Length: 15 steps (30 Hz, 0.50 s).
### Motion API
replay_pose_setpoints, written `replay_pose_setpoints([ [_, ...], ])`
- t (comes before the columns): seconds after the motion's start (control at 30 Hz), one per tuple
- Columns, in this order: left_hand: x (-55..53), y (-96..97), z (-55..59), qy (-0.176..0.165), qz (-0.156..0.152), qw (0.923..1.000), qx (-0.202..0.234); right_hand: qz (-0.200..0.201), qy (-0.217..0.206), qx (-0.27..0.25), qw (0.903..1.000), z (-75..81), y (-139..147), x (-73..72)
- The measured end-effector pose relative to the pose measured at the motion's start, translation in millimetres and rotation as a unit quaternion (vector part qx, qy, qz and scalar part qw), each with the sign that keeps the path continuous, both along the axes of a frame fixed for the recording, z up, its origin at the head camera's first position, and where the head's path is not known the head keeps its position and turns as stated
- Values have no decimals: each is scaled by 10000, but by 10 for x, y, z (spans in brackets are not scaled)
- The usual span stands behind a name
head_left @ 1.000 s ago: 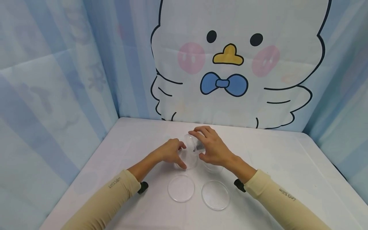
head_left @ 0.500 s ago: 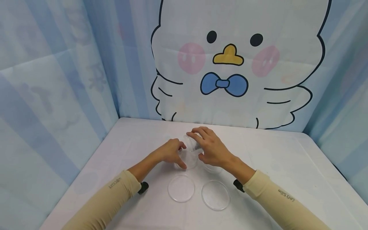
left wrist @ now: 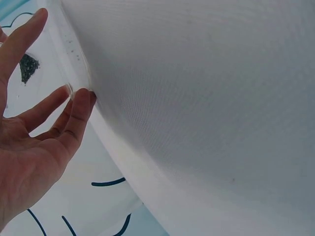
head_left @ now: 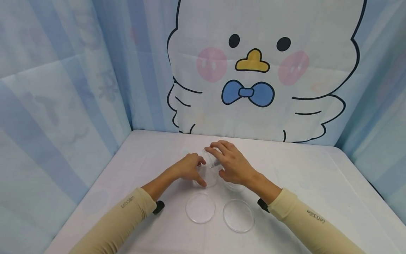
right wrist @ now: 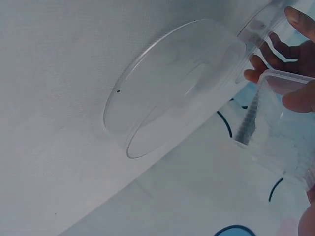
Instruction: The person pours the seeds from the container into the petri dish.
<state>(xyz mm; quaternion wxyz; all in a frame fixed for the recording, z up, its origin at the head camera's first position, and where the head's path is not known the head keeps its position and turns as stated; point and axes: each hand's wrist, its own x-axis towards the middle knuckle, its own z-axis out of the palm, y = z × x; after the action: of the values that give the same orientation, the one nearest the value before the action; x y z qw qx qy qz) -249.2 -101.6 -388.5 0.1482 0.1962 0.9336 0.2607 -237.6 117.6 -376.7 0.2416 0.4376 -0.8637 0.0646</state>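
On the white tabletop, two clear round plastic lids lie side by side nearest the person; behind them stand two clear dishes, with the tilted clear plastic cup above the left one.

Two clear round lids lie side by side on the white table, near its front edge. Behind hangs a cartoon chick backdrop, flanked by blue striped curtains.

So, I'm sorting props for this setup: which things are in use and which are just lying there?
In use:
right hand tilting clear cup of dark grains
left hand steadying clear dish

Lying about:
two flat dishes
dish under right wrist
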Motion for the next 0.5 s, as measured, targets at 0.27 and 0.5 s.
replay_pose_setpoints([
  [0.27, -2, 6, 2, 12, -23, 10000, -22, -34, 26, 122, 9999, 8, -7, 0],
  [0.5, -8, 3, -4, 21, -16, 10000, -56, 27, 105, 125, 9999, -13, -13, -9],
])
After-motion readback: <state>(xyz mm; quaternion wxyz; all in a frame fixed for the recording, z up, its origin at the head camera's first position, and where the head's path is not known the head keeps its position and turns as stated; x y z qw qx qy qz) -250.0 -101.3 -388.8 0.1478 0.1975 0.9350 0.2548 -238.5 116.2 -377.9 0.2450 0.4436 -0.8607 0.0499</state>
